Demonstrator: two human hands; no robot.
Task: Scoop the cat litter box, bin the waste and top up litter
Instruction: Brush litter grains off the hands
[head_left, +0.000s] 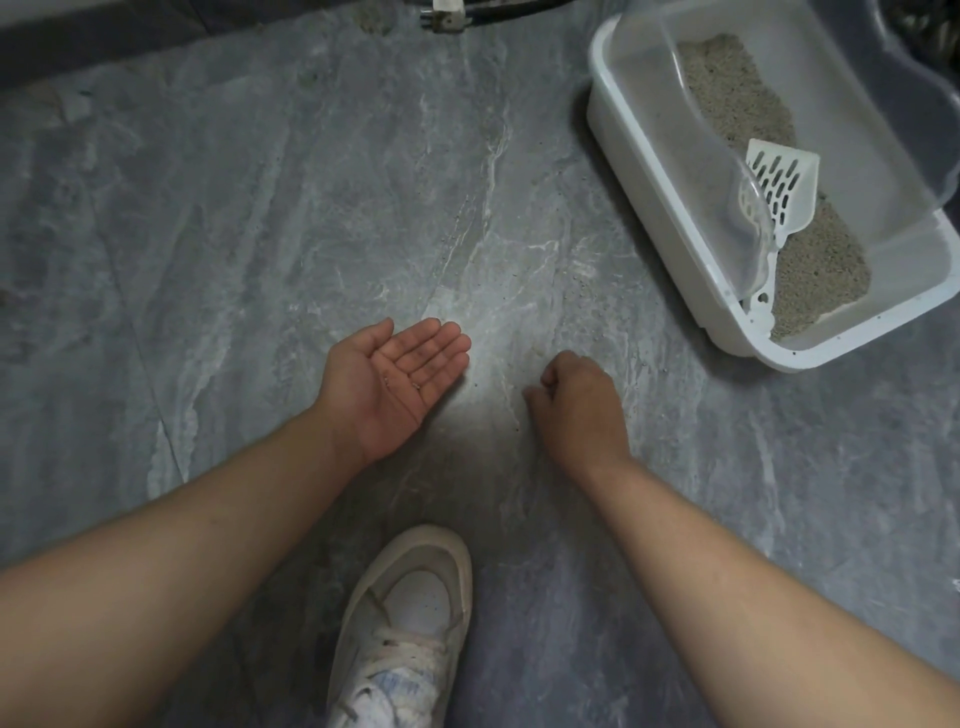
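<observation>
One litter box (670, 249), one scoop (784, 187), one shoe (410, 623), two hands

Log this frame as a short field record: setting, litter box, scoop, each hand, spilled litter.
setting: grey marbled stone floor, white lace-up sneaker in view
litter box: white plastic litter tray with clear hood, grey granular litter inside
scoop: white slotted plastic scoop lying in the litter
left hand: palm up, open, a few grains on it
right hand: fingers curled, knuckles up, at the floor
spill: scattered grains near the tray

One head-worn view looks steeply down, close over the grey floor (260, 208) ahead.
</observation>
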